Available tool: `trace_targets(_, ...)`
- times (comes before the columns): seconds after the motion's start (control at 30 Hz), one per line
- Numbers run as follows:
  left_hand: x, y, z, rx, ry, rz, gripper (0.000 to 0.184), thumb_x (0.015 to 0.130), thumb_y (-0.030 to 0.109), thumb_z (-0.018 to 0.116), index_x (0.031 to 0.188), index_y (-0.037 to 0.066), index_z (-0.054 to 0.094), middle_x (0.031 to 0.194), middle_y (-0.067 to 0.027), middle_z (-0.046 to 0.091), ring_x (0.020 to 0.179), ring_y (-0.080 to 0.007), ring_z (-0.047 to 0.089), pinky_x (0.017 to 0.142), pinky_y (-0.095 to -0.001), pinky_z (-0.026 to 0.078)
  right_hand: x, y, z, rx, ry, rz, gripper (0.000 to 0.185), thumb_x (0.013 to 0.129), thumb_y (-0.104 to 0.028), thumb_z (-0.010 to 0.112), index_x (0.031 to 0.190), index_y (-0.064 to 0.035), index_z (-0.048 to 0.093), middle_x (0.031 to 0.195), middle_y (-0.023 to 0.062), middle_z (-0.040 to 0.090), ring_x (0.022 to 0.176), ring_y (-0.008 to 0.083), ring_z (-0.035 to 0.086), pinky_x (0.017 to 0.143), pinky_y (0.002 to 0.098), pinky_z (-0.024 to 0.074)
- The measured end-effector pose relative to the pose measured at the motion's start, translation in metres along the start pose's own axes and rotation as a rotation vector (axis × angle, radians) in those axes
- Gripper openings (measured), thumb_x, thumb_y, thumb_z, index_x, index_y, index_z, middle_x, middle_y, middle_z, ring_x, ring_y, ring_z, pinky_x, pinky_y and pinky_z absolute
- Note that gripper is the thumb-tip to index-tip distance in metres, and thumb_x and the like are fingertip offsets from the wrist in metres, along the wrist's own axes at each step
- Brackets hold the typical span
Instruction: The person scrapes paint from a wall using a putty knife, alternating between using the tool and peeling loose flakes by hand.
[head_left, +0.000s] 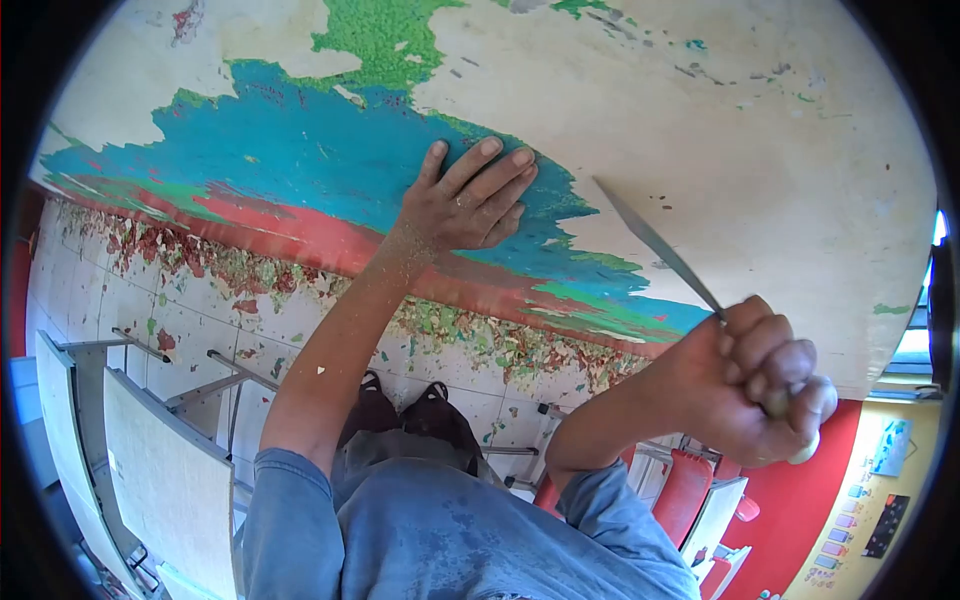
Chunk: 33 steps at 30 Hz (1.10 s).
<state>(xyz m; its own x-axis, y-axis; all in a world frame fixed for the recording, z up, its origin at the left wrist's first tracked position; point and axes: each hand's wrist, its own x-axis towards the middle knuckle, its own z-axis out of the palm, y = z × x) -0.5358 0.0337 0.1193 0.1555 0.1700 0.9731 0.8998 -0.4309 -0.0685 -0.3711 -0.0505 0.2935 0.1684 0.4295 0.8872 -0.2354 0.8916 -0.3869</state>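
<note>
My left hand [468, 200] lies against the painted wall [310, 150], fingers stretched out over a patch of blue paint. Pale dust speckles its skin and the forearm. My right hand [770, 380] is closed in a fist around a knife [662, 248], whose handle is hidden inside the fingers. The long grey blade points up and to the left, its tip near the ragged border between blue paint and bare cream surface. Whether the tip touches the wall I cannot tell. Green and red paint [300, 232] show around and below the blue.
Paint flakes [530, 360] litter the white tiled floor [300, 330] along the wall's foot. Pale boards on metal legs, like folding chairs or desks [165, 440], stand at lower left. Red chairs [685, 490] stand at lower right, near a red and yellow wall [800, 490].
</note>
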Motion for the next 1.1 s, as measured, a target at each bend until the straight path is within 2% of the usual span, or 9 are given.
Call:
trace_targets(0.1,-0.001,0.004,-0.003,-0.014,-0.012,0.001,0.040,0.077,0.031,0.047,0.115,0.020,0.052,0.129,0.0047,0.039,0.121,-0.0167,0.034,0.105,-0.0454,0.013,-0.005,0.009,0.010,-0.087,0.087,0.083,0.019,0.079,-0.017,0.038,0.063,-0.0081,0.034,0.046,0.0032,0.034,0.032,0.0098,0.024,0.031,0.0252,0.0184)
trace_targets(0.2,-0.001,0.001,-0.001,-0.002,0.002,0.004,0.040,0.077,0.031,0.047,0.115,0.020,0.052,0.129,0.0047,0.039,0.121,-0.0166,0.034,0.105,-0.0454,0.013,-0.001,-0.009,0.008,0.068,0.113,-0.019,0.021,0.079,-0.019,0.038,0.061,-0.0100,0.032,0.046,0.0019,0.034,0.033,0.0100,0.024,0.033,0.0248,0.0193)
trace_targets(0.33,0.000,0.002,-0.003,-0.003,-0.012,0.004,0.040,0.077,0.032,0.047,0.115,0.020,0.051,0.129,0.0048,0.039,0.121,-0.0166,0.034,0.105,-0.0453,0.013,0.002,-0.006,0.011,0.015,-0.036,0.022,0.019,0.080,-0.017,0.036,0.062,-0.0114,0.032,0.047,0.0012,0.035,0.033,0.0098,0.025,0.035,0.0250,0.0199)
trace_targets(0.37,0.000,0.002,-0.003,0.000,-0.008,0.002,0.040,0.077,0.032,0.047,0.115,0.019,0.051,0.129,0.0049,0.039,0.121,-0.0166,0.034,0.105,-0.0453,0.013,0.004,-0.013,0.021,0.061,0.182,0.018,0.030,0.074,-0.017,0.040,0.049,-0.0147,0.023,0.042,-0.0015,0.028,0.033,0.0077,0.020,0.036,0.0239,0.0164)
trace_targets(0.5,0.000,0.002,-0.002,-0.004,-0.008,-0.001,0.040,0.077,0.033,0.048,0.115,0.020,0.051,0.129,0.0037,0.039,0.121,-0.0167,0.034,0.105,-0.0451,0.013,0.002,0.001,0.008,0.020,-0.060,-0.034,0.014,0.082,-0.014,0.033,0.068,-0.0101,0.035,0.047,0.0035,0.033,0.032,0.0104,0.024,0.031,0.0264,0.0188)
trace_targets(0.77,-0.001,-0.004,-0.008,-0.078,-0.037,0.033,0.045,0.075,0.034,0.052,0.118,0.020,0.047,0.129,0.0003,0.039,0.121,-0.0187,0.033,0.104,-0.0438,0.015,0.013,-0.011,0.025,0.112,0.237,-0.011,0.020,0.076,-0.013,0.034,0.057,-0.0107,0.028,0.044,0.0033,0.031,0.032,0.0094,0.023,0.030,0.0247,0.0187)
trace_targets(0.9,0.024,-0.029,-0.026,-0.161,0.014,-0.027,0.046,0.076,0.036,0.051,0.118,0.019,0.046,0.128,-0.0027,0.039,0.121,-0.0211,0.033,0.104,-0.0453,0.015,0.013,-0.005,0.016,0.036,0.037,-0.006,0.016,0.078,-0.013,0.037,0.064,-0.0069,0.034,0.045,0.0042,0.034,0.033,0.0089,0.026,0.030,0.0246,0.0190)
trace_targets(0.97,0.049,-0.045,-0.032,-0.123,0.155,-0.131,0.045,0.077,0.038,0.048,0.118,0.019,0.047,0.127,-0.0043,0.040,0.121,-0.0225,0.034,0.103,-0.0462,0.015,0.012,0.003,0.025,0.004,0.133,-0.021,0.015,0.079,-0.012,0.036,0.065,-0.0065,0.034,0.046,0.0046,0.035,0.033,0.0092,0.026,0.030,0.0244,0.0193)
trace_targets(1.1,0.043,-0.053,-0.030,0.023,0.073,-0.056,0.041,0.080,0.041,0.041,0.111,0.018,0.054,0.125,-0.0045,0.043,0.120,-0.0237,0.035,0.103,-0.0470,0.014,0.018,-0.002,0.030,0.042,0.002,-0.010,0.015,0.081,-0.014,0.037,0.067,-0.0079,0.033,0.047,0.0046,0.036,0.033,0.0095,0.027,0.030,0.0239,0.0200)
